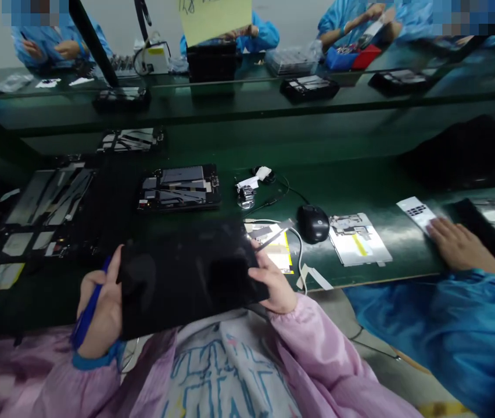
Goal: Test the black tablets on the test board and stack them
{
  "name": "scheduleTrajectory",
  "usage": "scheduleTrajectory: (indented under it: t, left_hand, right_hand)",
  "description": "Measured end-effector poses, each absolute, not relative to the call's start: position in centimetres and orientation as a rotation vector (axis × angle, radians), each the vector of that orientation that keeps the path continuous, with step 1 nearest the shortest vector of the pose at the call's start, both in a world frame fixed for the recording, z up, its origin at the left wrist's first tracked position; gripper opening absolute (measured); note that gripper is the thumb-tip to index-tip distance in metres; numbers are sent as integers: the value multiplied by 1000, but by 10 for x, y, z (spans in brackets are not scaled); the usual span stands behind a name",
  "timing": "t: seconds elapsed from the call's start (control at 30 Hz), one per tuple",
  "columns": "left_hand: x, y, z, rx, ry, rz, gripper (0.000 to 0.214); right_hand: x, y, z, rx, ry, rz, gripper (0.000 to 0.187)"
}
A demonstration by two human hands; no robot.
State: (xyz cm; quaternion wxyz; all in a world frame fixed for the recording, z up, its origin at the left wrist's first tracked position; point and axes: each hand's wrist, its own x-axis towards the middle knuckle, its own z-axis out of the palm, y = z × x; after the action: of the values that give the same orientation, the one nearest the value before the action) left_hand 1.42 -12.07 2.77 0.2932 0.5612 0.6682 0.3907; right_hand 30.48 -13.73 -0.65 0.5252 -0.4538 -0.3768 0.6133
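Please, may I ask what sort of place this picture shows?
Probably an electronics assembly or repair workshop: several flat, opened devices lie on a long green bench, and people in blue smocks are at work opposite.

One black panel (186, 273), one mouse (312, 224) and apparently one pen (89, 310) show.

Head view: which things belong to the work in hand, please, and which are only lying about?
Probably in the work, being in hand:
- dark panel, held between the left hand and right hand
- blue tool, in the left hand

Apparently only lying about, untouched:
- black mouse
- white strip near the mouse
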Motion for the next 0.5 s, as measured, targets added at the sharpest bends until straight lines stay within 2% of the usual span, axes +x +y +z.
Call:
scheduleTrajectory:
  t: [0.1,0.23,0.5]
  left_hand:
    - [6,-109,16,1343,1593,1204,33]
    - [-10,-98,3,1475,1626,1059,33]
    - [-33,-94,-9,1791,1786,906,26]
  right_hand:
    - [293,-146,-19,-1156,-1071,1325,54]
    - [296,-156,-36,-1369,-1227,1061,48]
    - [316,-136,-25,-1443,-1492,651,57]
